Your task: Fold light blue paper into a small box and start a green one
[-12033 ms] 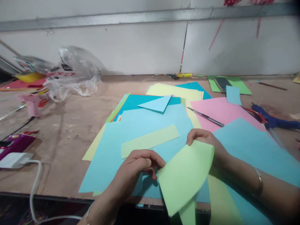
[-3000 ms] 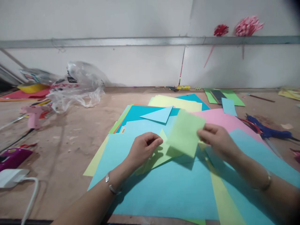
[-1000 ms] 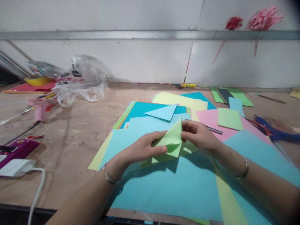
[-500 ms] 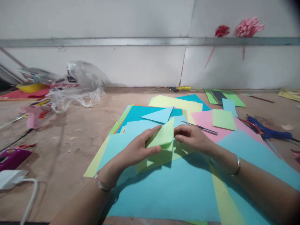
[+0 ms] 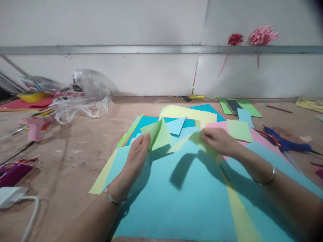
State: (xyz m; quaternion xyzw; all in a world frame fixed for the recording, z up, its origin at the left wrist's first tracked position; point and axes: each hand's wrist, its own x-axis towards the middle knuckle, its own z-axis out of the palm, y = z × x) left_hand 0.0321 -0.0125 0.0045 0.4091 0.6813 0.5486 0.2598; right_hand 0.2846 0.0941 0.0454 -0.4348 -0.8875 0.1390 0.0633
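My left hand (image 5: 137, 153) pinches a folded light green sheet of paper (image 5: 161, 136) at its lower left edge, its two layers standing apart. In my right hand (image 5: 219, 139) is a separate piece of light green paper (image 5: 180, 144), blurred by motion and partly hidden by the fingers. Both pieces hover above a large light blue sheet (image 5: 191, 201), with their shadows on it. A light blue folded paper triangle (image 5: 178, 126) lies just behind the left-hand piece. Near my right forearm rests a light green paper square (image 5: 239, 131).
Stacked coloured sheets (image 5: 189, 112) lie at the back. On the right are a blue glue gun (image 5: 287, 141) and a phone (image 5: 233, 107). The left side holds a pink glue gun (image 5: 34, 127), a plastic bag (image 5: 85, 97) and a white plug with cable (image 5: 12, 196).
The green paper, together between my hands before, is now in two separate pieces. My left hand has moved left with the folded piece, my right hand rightward with the other.
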